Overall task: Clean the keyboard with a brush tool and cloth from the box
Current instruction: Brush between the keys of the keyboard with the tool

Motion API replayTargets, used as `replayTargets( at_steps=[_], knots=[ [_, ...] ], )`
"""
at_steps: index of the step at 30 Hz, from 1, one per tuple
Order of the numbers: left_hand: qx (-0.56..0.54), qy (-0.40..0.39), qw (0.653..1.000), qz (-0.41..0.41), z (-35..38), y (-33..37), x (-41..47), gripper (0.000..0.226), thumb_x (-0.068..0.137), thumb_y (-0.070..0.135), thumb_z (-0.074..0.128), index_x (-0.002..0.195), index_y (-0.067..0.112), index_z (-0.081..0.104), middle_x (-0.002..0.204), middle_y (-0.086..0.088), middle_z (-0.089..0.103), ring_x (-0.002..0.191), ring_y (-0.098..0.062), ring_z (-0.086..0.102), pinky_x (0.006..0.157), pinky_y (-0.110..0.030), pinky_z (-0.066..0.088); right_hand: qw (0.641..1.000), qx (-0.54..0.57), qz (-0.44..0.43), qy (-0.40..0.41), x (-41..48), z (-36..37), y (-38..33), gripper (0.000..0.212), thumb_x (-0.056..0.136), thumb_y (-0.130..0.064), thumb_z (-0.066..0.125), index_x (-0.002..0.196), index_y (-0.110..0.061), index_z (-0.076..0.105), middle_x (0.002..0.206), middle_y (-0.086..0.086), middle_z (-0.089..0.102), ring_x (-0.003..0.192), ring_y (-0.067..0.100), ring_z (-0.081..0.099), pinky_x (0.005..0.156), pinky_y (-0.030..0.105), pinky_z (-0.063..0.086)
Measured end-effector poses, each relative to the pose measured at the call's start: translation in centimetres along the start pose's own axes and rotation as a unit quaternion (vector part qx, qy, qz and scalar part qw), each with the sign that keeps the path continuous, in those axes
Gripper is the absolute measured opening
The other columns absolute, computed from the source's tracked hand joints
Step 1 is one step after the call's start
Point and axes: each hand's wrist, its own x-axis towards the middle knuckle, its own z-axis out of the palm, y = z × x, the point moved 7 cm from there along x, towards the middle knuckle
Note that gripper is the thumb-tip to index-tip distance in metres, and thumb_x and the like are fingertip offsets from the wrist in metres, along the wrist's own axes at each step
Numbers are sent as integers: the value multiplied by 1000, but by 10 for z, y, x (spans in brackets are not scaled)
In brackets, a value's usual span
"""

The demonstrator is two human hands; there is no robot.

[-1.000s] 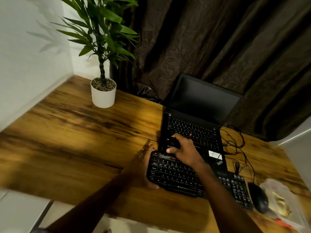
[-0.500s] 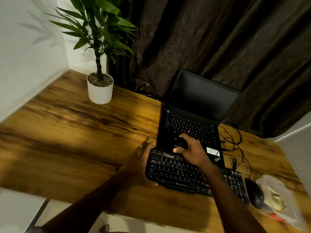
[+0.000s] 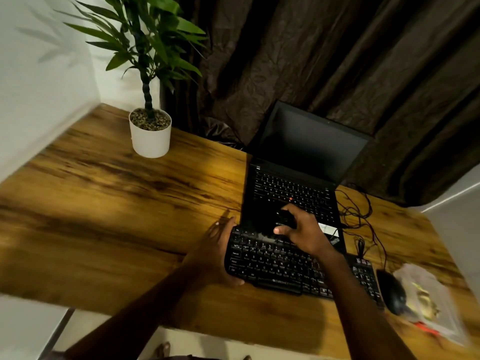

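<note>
The left hand (image 3: 218, 255) clasps the left end of the black plastic keyboard (image 3: 272, 266). The right hand (image 3: 304, 232) hovers over its far row, fingers curled round a small black brush tool (image 3: 284, 219). Open wooden surface (image 3: 117, 216) lies left.

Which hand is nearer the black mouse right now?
Right. The right hand, holding the brush over the top rows of the keyboard, is left of the mouse; the left hand grips the keyboard at its left end, farther away.
</note>
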Motion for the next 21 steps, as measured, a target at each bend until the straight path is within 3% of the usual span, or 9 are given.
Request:
replayTargets(
  at_steps=[6, 11, 17, 21],
  knots=[
    [6, 4, 1000, -5, 4, -5, 1, 145, 44, 74, 81, 156, 22, 6, 157, 4, 28, 146, -17, 24, 118, -42, 31, 999, -23, -20, 10, -4, 5, -8, 37, 82, -14, 78, 112, -20, 57, 97, -9, 65, 86, -3, 62, 65, 10, 51],
    [16, 18, 1000, 6, 1, -3, -1, 143, 43, 75, 81, 155, 21, 11, 154, 6, 32, 143, -15, 28, 114, -41, 36, 999, 35, -8, 27, -3, 11, -6, 32, 81, -11, 78, 107, -21, 60, 95, -6, 69, 86, -1, 66, 69, 16, 55],
    [25, 19, 999, 11, 3, -4, 0, 146, 47, 76, 80, 156, 18, 1, 161, 2, 20, 148, -16, 14, 119, -26, 10, 1000, 1, 21, 14, -14, -19, 22, 35, 82, -10, 77, 108, -24, 57, 101, -6, 68, 94, 4, 65, 75, 20, 52],
    [20, 10, 1000, 8, 3, -4, -1, 146, 48, 74, 82, 157, 15, 5, 161, 0, 22, 149, -19, 17, 122, -34, 18, 1000, 1, 8, 18, -9, -8, 13, 35, 81, -13, 78, 107, -25, 57, 98, -8, 68, 92, 0, 65, 72, 15, 51]
  ],
)
